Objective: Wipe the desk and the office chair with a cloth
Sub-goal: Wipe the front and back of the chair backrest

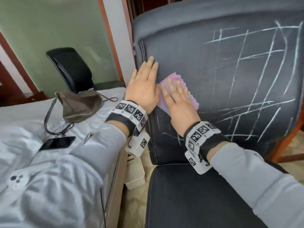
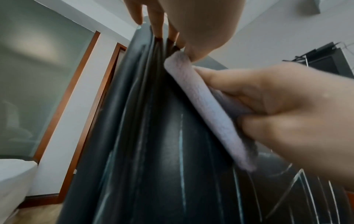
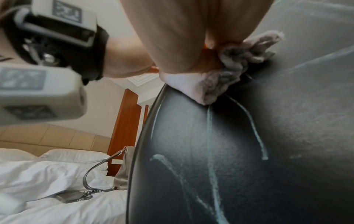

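Note:
A black leather office chair fills the right of the head view, its backrest (image 1: 213, 71) crossed with pale chalk lines (image 1: 256, 83). My right hand (image 1: 177, 99) lies flat with straight fingers on a folded pink cloth (image 1: 193, 101) and presses it against the backrest's left part. My left hand (image 1: 143, 83) rests flat on the bare backrest beside it, at the piped left edge. The left wrist view shows the cloth (image 2: 201, 98) under my right hand (image 2: 287, 113). In the right wrist view the cloth (image 3: 220, 80) bunches under my palm, above more chalk streaks (image 3: 210, 151).
The chair seat (image 1: 189, 195) lies below my right forearm. A bed with white sheets (image 1: 24, 122) stands at the left, carrying a brown handbag (image 1: 79, 106) and a black phone (image 1: 57, 143). A white bin (image 1: 134, 171) stands between bed and chair. A second black chair (image 1: 72, 68) stands behind.

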### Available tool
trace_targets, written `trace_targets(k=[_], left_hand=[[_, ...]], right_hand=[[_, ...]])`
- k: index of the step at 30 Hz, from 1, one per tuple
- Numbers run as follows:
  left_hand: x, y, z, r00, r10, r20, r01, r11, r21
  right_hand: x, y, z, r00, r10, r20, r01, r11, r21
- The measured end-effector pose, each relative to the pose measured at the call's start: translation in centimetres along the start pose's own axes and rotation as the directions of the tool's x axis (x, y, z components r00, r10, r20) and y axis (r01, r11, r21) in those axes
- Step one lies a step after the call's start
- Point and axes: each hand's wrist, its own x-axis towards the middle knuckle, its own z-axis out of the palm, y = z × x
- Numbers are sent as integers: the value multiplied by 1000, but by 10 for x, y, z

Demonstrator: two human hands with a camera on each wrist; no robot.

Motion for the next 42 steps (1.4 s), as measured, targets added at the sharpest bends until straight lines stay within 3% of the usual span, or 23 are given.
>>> trace_targets(k=[7,11,13,16,18,21,23,25,27,29,30,32,34,35,37,40,42], left_hand=[[4,9,6,998,7,69,0,995,-100],[4,13,17,996,23,87,-18,998,-68],[7,17,20,994,24,104,-19,998,-53],[10,26,25,995,7,98,-3,999,-44],[10,31,29,996,-8,94,11,1000,-29],[9,34,32,992,-27,121,25,1000,14],[12,37,32,991,-24,129,19,999,46],[14,42,31,990,-30,139,19,997,78],[16,50,31,989,-41,142,28,995,96],[17,59,34,991,-18,130,6,995,95],[17,65,37,992,14,126,-26,996,88],[17,77,45,987,84,134,-93,993,66],[17,87,51,981,97,166,-104,994,34],[18,90,54,980,85,179,-91,996,25],[20,93,55,978,73,193,-81,996,34],[22,94,53,980,56,191,-69,996,63],[20,99,52,983,35,178,-54,993,102]], right_hand=[[-2,18,-4,998,4,66,-1,999,-44],[-47,28,26,982,-143,121,161,975,-152],[-36,53,14,980,-183,74,194,960,-202],[0,86,-21,999,43,8,-41,985,-169],[7,79,-29,988,156,10,-151,968,-199],[-18,47,3,977,8,212,55,956,-290],[-36,55,6,975,-95,201,150,949,-278],[-32,93,-15,997,-57,42,65,973,-223],[-22,129,-43,985,158,-70,-169,965,-202],[-11,133,-54,947,311,-81,-321,925,-204],[-8,121,-51,948,314,-45,-315,913,-260],[-12,100,-31,975,198,104,-146,917,-372],[-23,99,-26,979,71,192,-2,941,-339],[-24,111,-37,984,43,173,16,944,-330],[-17,146,-69,990,132,57,-107,939,-328],[2,172,-102,931,355,-88,-365,883,-297],[12,155,-97,923,377,-80,-383,869,-312]])
